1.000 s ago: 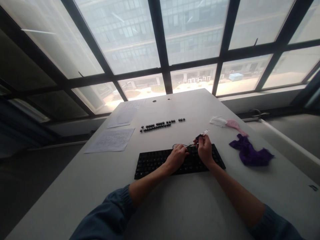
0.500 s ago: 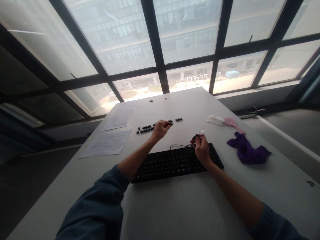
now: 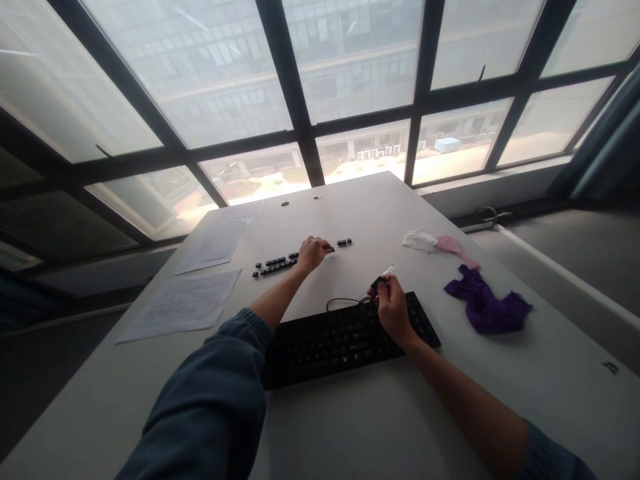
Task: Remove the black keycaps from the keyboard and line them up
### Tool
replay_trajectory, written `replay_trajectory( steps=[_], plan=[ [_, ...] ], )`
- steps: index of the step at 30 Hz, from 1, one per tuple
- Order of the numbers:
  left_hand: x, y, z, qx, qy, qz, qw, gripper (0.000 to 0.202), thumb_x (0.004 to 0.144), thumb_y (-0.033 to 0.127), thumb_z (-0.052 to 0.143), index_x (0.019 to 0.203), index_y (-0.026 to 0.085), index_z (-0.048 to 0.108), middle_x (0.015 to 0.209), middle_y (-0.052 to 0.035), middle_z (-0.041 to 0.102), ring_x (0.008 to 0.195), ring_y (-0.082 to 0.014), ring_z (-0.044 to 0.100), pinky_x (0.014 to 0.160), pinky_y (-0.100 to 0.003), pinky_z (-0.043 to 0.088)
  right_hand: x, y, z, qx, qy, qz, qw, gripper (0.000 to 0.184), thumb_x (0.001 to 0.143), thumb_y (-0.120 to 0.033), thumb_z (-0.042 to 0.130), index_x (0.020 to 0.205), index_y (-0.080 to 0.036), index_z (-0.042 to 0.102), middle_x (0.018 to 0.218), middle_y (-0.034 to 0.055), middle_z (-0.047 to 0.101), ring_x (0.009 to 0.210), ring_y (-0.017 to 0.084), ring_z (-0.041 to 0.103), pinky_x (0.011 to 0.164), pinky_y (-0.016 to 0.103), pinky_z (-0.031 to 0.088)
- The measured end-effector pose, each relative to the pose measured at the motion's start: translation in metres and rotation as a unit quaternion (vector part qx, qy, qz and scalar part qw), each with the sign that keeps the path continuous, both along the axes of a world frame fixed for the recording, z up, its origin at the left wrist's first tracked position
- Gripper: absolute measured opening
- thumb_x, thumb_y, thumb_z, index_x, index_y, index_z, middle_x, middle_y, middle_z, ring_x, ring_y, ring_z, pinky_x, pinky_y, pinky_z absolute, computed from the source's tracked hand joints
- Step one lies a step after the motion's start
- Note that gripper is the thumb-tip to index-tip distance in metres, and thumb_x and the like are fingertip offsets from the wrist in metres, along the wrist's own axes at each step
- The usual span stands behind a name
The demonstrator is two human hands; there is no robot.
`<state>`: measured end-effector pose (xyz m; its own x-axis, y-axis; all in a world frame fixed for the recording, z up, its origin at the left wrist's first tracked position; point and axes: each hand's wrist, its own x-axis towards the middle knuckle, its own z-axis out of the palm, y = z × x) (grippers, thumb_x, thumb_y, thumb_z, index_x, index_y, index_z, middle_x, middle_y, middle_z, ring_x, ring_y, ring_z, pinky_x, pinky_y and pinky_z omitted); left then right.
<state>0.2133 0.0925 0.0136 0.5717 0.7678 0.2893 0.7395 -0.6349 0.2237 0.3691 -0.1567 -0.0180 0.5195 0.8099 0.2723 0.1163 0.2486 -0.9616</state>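
Note:
My left hand [image 3: 313, 253] is pinched on a small black keycap [image 3: 331, 249] at the right end of the laid-out keycaps, low over the table. Rows of black keycaps [image 3: 278, 265] lie left of that hand, partly hidden behind it, and a few more [image 3: 344, 242] lie to its right. My right hand [image 3: 393, 307] is closed around a keycap puller [image 3: 381, 281] with a black handle and pale wire prongs pointing up and away. That hand hovers over the right part of a black keyboard [image 3: 340, 343], covering some keys. The keyboard's cable [image 3: 341, 300] curls behind it.
Handwritten paper sheets [image 3: 183, 303] lie on the white table's left side. To the right are a white cloth [image 3: 419, 241], a pink spiral-patterned brush [image 3: 450, 245] and a crumpled purple cloth [image 3: 495, 307]. Large windows stand beyond the far edge.
The view has swung slightly right, so the table and its things sit further left. My left hand has shifted little along the keycaps; my right hand keeps its grip on the keycap puller.

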Motion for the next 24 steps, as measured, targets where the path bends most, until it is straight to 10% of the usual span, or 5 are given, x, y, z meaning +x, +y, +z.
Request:
replay_trajectory(
  steps=[9,16,20,24],
  plan=[
    [-0.003,0.004,-0.013,-0.002,-0.003,0.016,1.000,0.011,0.081,0.026,0.072,0.089,0.022,0.078,0.104,-0.0091,0.069,0.101,-0.0282,0.052,0.092,-0.041,0.041,0.000,-0.001,0.001,-0.001,-0.006,-0.002,1.000,0.018,0.098,-0.039,0.045,0.090,-0.024,0.049,0.073,0.0012,0.065,0.061,0.017,0.060,0.057,0.029,0.048],
    [-0.005,-0.003,0.004,0.004,-0.015,0.026,1.000,0.019,0.081,0.029,0.074,0.097,0.020,0.077,0.105,-0.0093,0.068,0.102,-0.0268,0.053,0.095,-0.039,0.041,0.004,0.003,0.000,0.001,0.083,-0.019,0.996,0.021,0.094,-0.043,0.049,0.090,-0.023,0.050,0.073,0.0013,0.066,0.056,0.016,0.061,0.052,0.027,0.049],
    [0.000,-0.047,0.023,0.018,-0.045,-0.017,0.999,0.019,0.087,0.032,0.067,0.100,0.020,0.075,0.105,-0.0092,0.068,0.101,-0.0257,0.054,0.096,-0.040,0.041,0.020,0.005,0.006,0.003,0.152,-0.022,0.988,0.025,0.092,-0.046,0.052,0.088,-0.021,0.049,0.073,0.0019,0.067,0.053,0.015,0.061,0.052,0.028,0.051],
    [-0.001,-0.131,0.032,-0.028,-0.046,-0.115,0.992,0.022,0.092,0.031,0.059,0.105,0.020,0.073,0.102,-0.0081,0.069,0.099,-0.0239,0.057,0.095,-0.039,0.043,0.051,0.000,0.013,0.020,0.015,0.000,1.000,0.027,0.091,-0.047,0.053,0.087,-0.021,0.052,0.068,0.0007,0.065,0.053,0.014,0.060,0.051,0.026,0.048]
  ],
)
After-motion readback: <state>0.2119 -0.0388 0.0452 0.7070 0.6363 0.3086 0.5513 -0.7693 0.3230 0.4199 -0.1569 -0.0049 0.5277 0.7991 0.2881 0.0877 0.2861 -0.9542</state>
